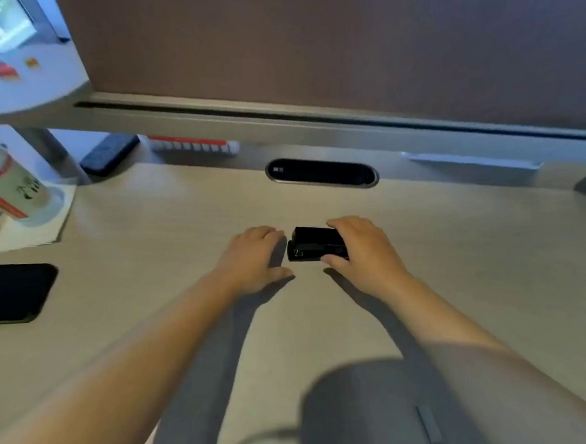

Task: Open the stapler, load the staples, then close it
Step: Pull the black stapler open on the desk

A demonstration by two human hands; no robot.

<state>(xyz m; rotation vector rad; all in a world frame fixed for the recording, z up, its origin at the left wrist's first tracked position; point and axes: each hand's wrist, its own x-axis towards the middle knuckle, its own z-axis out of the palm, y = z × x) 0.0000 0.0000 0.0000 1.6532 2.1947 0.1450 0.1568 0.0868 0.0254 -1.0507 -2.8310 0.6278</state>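
Observation:
A small black stapler (313, 244) lies on the pale wooden desk (458, 263), a little beyond the middle. My right hand (362, 248) grips its right end, fingers over the top and thumb at the near side. My left hand (256, 255) rests palm down on the desk just left of the stapler, fingers curled, apart from it by a narrow gap. The stapler looks closed. No staples are visible.
A black phone (11, 292) lies at the left edge. A white mug (4, 184) stands on paper at the far left. A dark cable slot (321, 172) sits behind the stapler, below a brown partition (308, 42). A red-and-white strip (194, 146) lies by the partition.

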